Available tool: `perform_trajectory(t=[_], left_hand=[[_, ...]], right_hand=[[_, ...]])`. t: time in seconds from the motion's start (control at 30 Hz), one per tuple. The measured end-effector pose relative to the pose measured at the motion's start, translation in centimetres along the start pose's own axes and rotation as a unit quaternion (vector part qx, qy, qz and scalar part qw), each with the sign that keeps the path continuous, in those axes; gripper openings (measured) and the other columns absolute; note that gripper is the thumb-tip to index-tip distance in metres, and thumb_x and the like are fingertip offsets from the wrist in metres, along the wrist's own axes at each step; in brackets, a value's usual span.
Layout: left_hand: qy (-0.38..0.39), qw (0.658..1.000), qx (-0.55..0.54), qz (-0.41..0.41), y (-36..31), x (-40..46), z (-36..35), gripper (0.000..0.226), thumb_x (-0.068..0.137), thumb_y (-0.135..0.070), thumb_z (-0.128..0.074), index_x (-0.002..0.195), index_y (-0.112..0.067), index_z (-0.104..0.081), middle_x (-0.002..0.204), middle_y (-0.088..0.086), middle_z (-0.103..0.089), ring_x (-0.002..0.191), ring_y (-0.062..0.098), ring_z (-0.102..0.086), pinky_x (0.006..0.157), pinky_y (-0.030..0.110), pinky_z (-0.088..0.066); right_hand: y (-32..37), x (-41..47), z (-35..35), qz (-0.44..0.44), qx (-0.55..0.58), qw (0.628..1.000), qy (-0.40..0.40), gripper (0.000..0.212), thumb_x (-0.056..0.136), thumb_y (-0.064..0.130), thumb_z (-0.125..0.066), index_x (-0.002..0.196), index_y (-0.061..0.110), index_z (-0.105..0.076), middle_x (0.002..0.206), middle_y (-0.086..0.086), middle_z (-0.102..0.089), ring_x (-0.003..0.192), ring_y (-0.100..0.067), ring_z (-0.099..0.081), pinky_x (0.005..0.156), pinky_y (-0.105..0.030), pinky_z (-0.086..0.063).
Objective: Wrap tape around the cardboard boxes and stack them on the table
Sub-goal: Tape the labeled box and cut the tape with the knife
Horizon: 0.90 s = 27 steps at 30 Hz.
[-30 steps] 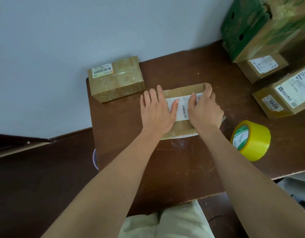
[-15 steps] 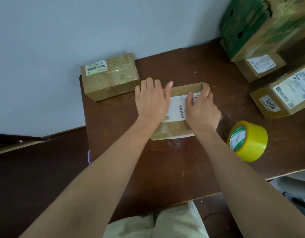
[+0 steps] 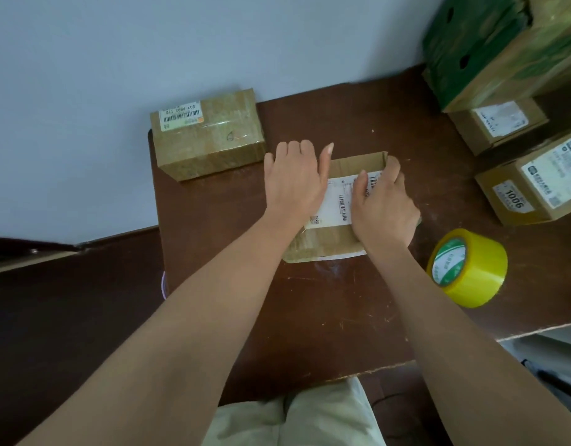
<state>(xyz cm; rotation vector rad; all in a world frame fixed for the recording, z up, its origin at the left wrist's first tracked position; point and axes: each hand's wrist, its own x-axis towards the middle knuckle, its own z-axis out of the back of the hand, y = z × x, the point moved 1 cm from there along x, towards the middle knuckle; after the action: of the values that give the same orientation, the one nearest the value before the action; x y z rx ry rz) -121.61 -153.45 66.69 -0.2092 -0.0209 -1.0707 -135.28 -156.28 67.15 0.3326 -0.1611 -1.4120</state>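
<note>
A flat cardboard box [image 3: 322, 246] with a white shipping label lies in the middle of the brown table [image 3: 309, 320]. My left hand [image 3: 295, 183] rests flat over its left end, fingers straight and pointing away from me. My right hand [image 3: 384, 209] holds its right end, with the thumb at the far right corner and the fingers curled on the label. A roll of yellow tape [image 3: 467, 272] stands on its edge to the right of the box, a little nearer to me. A second, taped box [image 3: 210, 140] sits at the table's far left corner, against the wall.
On the right are several more boxes: one marked 1006 [image 3: 535, 191], a smaller one [image 3: 496, 123] behind it, and a large green and brown carton [image 3: 490, 49] on top. The table's front edge runs just ahead of my lap.
My left hand has slid left across the box top, away from the right hand. My right hand has curled its fingers on the label. The view shifted slightly.
</note>
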Motion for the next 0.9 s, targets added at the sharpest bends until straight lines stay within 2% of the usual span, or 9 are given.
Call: perform_trajectory(t=[0.07, 0.2, 0.27, 0.33, 0.4, 0.5, 0.73, 0.83, 0.9], left_hand=[[0.015, 1.0, -0.014, -0.023, 0.2, 1.4, 0.3, 0.057, 0.104, -0.047, -0.028, 0.068, -0.012, -0.057, 0.069, 0.009, -0.063, 0.067, 0.03, -0.058, 0.058, 0.037, -0.034], [0.075, 0.991, -0.112, 0.023, 1.3, 3.2, 0.2, 0.064, 0.104, -0.054, -0.027, 0.056, -0.014, -0.038, 0.057, 0.0, -0.046, 0.061, 0.027, -0.051, 0.058, 0.034, -0.033], [0.084, 0.985, -0.145, 0.035, 2.2, 2.9, 0.1, 0.063, 0.102, -0.057, -0.028, 0.058, -0.014, -0.039, 0.059, -0.001, -0.045, 0.065, 0.028, -0.054, 0.058, 0.033, -0.033], [0.099, 0.986, -0.126, 0.039, 2.7, 1.8, -0.2, 0.065, 0.098, -0.066, -0.029, 0.064, -0.013, -0.044, 0.069, 0.0, -0.05, 0.067, 0.022, -0.051, 0.06, 0.032, -0.035], [0.122, 0.983, -0.122, 0.063, 3.0, 1.3, -0.3, 0.071, 0.094, -0.072, -0.03, 0.057, -0.013, -0.044, 0.061, 0.0, -0.05, 0.058, 0.019, -0.05, 0.056, 0.031, -0.035], [0.133, 0.976, -0.153, 0.084, 3.0, 1.7, 0.1, 0.074, 0.098, -0.065, -0.03, 0.049, -0.011, -0.039, 0.048, 0.003, -0.043, 0.048, 0.019, -0.046, 0.052, 0.031, -0.033], [0.135, 0.954, -0.229, 0.142, 3.5, 1.6, 0.5, 0.073, 0.104, -0.054, -0.027, 0.047, -0.009, -0.032, 0.046, 0.003, -0.036, 0.044, 0.018, -0.038, 0.051, 0.034, -0.031], [0.118, 0.927, -0.306, 0.184, 3.5, 0.7, 1.3, 0.08, 0.103, -0.056, -0.03, 0.058, 0.003, -0.061, 0.055, 0.01, -0.059, 0.056, 0.022, -0.057, 0.06, 0.04, -0.046], [0.089, 0.914, -0.348, 0.188, 3.2, 0.6, 3.1, 0.074, 0.104, -0.053, -0.029, 0.068, -0.006, -0.075, 0.06, -0.003, -0.066, 0.062, 0.005, -0.062, 0.066, 0.021, -0.049]], right_hand=[[0.1, 0.0, 0.1, 0.001, -0.002, 1.0, 0.005, 0.055, 0.105, 0.046, -0.034, 0.15, 0.015, -0.027, 0.138, -0.008, -0.054, 0.102, -0.033, -0.068, 0.077, -0.041, -0.052], [0.0, -0.1, 0.3, -0.003, 0.0, 1.0, 0.01, 0.055, 0.105, 0.047, -0.033, 0.15, 0.016, -0.027, 0.139, -0.006, -0.054, 0.103, -0.031, -0.067, 0.073, -0.033, -0.045], [0.0, -0.1, 0.4, -0.001, 0.0, 1.0, 0.009, 0.055, 0.105, 0.047, -0.033, 0.15, 0.016, -0.027, 0.139, -0.006, -0.054, 0.103, -0.03, -0.068, 0.071, -0.031, -0.04], [0.0, -0.1, 0.3, 0.006, 0.003, 1.0, 0.008, 0.055, 0.105, 0.048, -0.033, 0.15, 0.016, -0.028, 0.138, -0.006, -0.054, 0.102, -0.03, -0.068, 0.072, -0.032, -0.044], [0.1, -0.1, 0.2, 0.007, 0.002, 1.0, 0.006, 0.056, 0.105, 0.049, -0.034, 0.15, 0.018, -0.028, 0.139, -0.004, -0.055, 0.103, -0.028, -0.068, 0.077, -0.035, -0.051], [0.2, -0.2, 0.2, 0.003, 0.01, 1.0, -0.001, 0.054, 0.105, 0.048, -0.034, 0.149, 0.018, -0.03, 0.137, -0.004, -0.057, 0.101, -0.027, -0.069, 0.078, -0.037, -0.052], [0.0, 0.0, 0.9, 0.009, 0.05, 0.999, 0.004, 0.045, 0.107, 0.04, -0.034, 0.144, 0.015, -0.039, 0.126, -0.009, -0.065, 0.104, -0.032, -0.066, 0.085, -0.043, -0.05], [-0.9, 0.0, 1.2, -0.015, 0.115, 0.993, 0.004, 0.038, 0.107, 0.037, -0.036, 0.136, 0.016, -0.048, 0.116, -0.008, -0.067, 0.104, -0.031, -0.064, 0.085, -0.041, -0.046], [-1.0, -0.1, 1.7, -0.041, 0.222, 0.974, -0.02, 0.036, 0.106, 0.038, -0.037, 0.13, 0.017, -0.054, 0.108, -0.001, -0.066, 0.102, -0.024, -0.063, 0.082, -0.034, -0.041]])
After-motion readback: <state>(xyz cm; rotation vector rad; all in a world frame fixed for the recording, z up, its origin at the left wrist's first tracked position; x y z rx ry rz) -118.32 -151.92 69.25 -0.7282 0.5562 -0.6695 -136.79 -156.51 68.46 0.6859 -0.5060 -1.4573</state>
